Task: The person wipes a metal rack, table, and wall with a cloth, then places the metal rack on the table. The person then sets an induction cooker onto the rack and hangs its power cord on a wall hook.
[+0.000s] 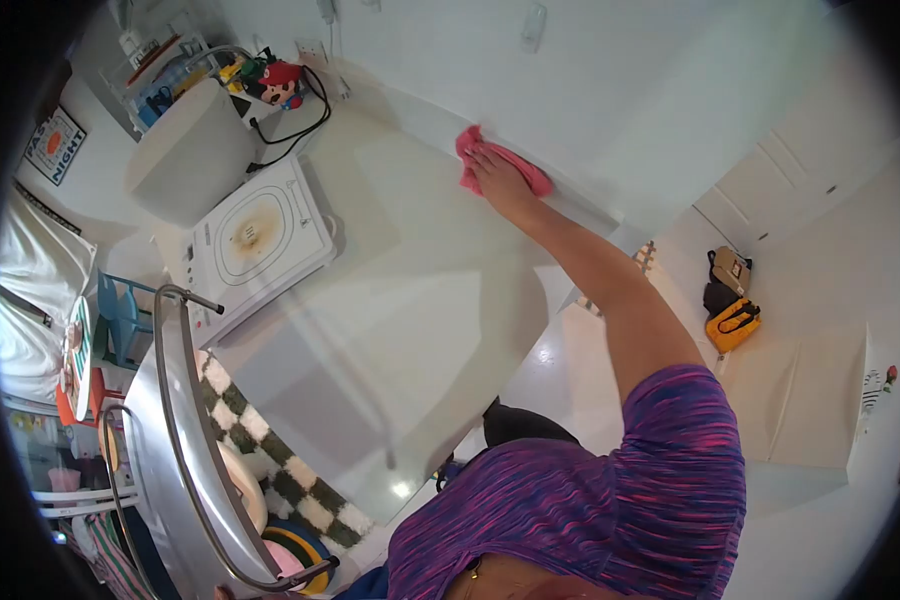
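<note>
We see the right hand (503, 186) on top of a pink cloth (535, 178). Its fingers lie long over the cloth, with the back of the hand up. We can't tell if the fingertips pinch any of it, because the cloth hides them. Maybe the hand lies on top so the cloth can't slip away. The cloth is bunched up at the back of the pale counter (420, 260), right by the wall (450, 60). That spot is far from the body, so we think that's why the arm is stretched out from its striped sleeve (680, 420). We can't see the left hand.

Over to the left sits a flat white cooker (270, 255) with a brown mark (248, 236) on top. Behind it is a big white tub (195, 150). A black cord (322, 112) loops near the wall socket (311, 50), perhaps kept there for power. A toy with a red cap (280, 85) sits close by.
</note>
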